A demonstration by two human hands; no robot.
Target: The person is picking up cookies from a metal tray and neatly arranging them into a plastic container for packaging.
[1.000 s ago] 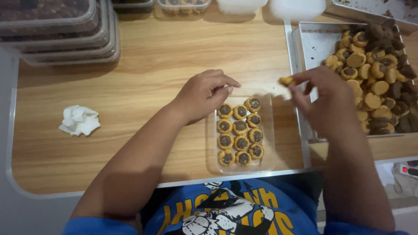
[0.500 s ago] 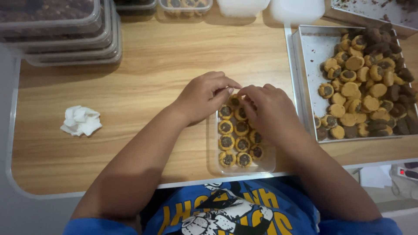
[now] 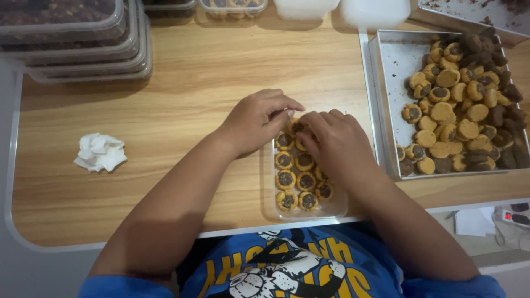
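near the front edge of the wooden counter [image 3: 193, 99] sits a clear plastic tub [image 3: 337, 207], part filled with small round cookies [image 3: 292, 179] with dark centres, set in rows; my left hand [image 3: 259, 121] rests at the tub's far end, fingers curled over the top row, though whether it pinches one i cannot tell; my right hand [image 3: 337, 143] lies over the upper right of the tub, fingers bent down onto a cookie there, grip hidden; these cookies look light, crumbly and easily crushed, so i'd take each by its rim with two fingertips, gently; a metal tray [image 3: 389, 83] of loose cookies stands just to the right; a crumpled white tissue [image 3: 100, 152] lies well apart on the left; stacked lidded containers [image 3: 72, 33] sit at the far left.
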